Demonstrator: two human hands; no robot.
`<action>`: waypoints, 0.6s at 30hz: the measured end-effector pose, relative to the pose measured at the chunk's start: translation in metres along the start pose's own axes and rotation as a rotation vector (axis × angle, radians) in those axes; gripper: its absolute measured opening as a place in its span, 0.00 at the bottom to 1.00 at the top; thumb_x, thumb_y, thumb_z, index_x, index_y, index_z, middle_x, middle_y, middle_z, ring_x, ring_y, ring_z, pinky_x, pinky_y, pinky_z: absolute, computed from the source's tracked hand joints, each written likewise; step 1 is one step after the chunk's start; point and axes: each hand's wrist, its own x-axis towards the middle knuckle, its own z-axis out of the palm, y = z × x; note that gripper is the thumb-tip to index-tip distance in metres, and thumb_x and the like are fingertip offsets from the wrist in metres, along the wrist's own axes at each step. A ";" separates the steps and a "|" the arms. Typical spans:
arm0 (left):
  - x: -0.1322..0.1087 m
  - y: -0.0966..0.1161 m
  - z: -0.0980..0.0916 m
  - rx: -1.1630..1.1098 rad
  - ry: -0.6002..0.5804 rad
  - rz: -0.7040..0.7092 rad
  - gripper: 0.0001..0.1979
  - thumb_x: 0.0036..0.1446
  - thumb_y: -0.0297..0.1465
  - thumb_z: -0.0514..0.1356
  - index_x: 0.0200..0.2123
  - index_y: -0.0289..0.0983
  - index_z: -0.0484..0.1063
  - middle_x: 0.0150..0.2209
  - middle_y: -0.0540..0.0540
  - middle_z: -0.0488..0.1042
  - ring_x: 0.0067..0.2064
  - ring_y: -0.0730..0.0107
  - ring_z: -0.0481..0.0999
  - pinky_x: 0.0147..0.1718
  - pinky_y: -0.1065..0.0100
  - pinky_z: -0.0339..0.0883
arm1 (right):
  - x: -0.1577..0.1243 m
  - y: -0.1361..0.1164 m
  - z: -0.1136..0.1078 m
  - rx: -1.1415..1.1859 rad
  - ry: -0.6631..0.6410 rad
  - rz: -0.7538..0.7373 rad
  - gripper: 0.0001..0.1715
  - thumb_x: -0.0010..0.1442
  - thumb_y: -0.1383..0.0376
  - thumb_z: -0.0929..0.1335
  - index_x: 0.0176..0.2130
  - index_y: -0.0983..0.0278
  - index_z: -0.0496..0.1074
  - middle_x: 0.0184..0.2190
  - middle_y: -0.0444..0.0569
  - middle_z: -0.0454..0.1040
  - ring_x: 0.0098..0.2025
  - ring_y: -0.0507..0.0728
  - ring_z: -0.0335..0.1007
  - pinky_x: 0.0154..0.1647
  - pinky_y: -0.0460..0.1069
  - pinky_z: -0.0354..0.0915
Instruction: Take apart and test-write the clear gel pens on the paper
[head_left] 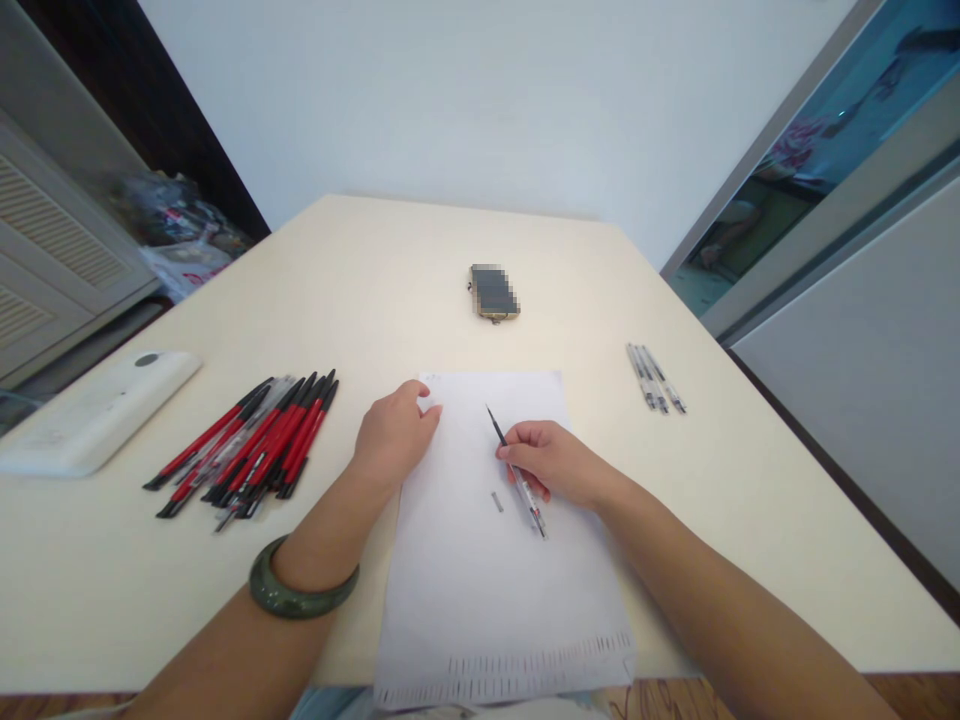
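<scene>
A white sheet of paper (495, 580) lies on the cream table (420, 270) in front of me. My left hand (394, 435) rests on the sheet's upper left corner, fingers curled and pressing it down. My right hand (555, 462) is closed on a pen (517, 475) with a black tip and clear barrel, held low over the middle of the sheet, tip pointing away. A tiny grey piece (496, 501) lies on the paper just left of the pen. A green bangle (300, 585) circles my left wrist.
A pile of several red-and-black pens (251, 445) lies left of the paper. Three slim refills or pens (655, 378) lie at the right. A phone (494, 292) sits further back. A white flat device (94, 410) rests at the left table edge.
</scene>
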 end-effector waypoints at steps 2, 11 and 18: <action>-0.001 0.003 -0.003 0.036 0.015 0.020 0.12 0.43 0.38 0.59 0.33 0.41 0.69 0.20 0.50 0.67 0.25 0.65 0.64 0.27 0.69 0.50 | 0.001 0.002 0.000 -0.010 0.008 0.003 0.04 0.50 0.68 0.60 0.28 0.66 0.64 0.18 0.42 0.66 0.12 0.44 0.51 0.12 0.41 0.50; -0.043 0.044 -0.010 -0.125 -0.483 0.275 0.09 0.42 0.38 0.59 0.17 0.40 0.68 0.17 0.51 0.67 0.20 0.71 0.62 0.20 0.71 0.47 | 0.001 0.006 -0.007 -0.082 0.123 -0.039 0.07 0.50 0.63 0.61 0.24 0.65 0.61 0.17 0.41 0.62 0.13 0.45 0.50 0.12 0.42 0.48; -0.062 0.056 -0.007 0.349 -0.606 0.351 0.14 0.47 0.39 0.53 0.17 0.38 0.66 0.20 0.44 0.69 0.23 0.64 0.66 0.22 0.68 0.49 | 0.005 0.010 -0.011 -0.122 0.134 -0.059 0.08 0.50 0.63 0.61 0.24 0.64 0.60 0.18 0.42 0.63 0.14 0.45 0.51 0.12 0.42 0.47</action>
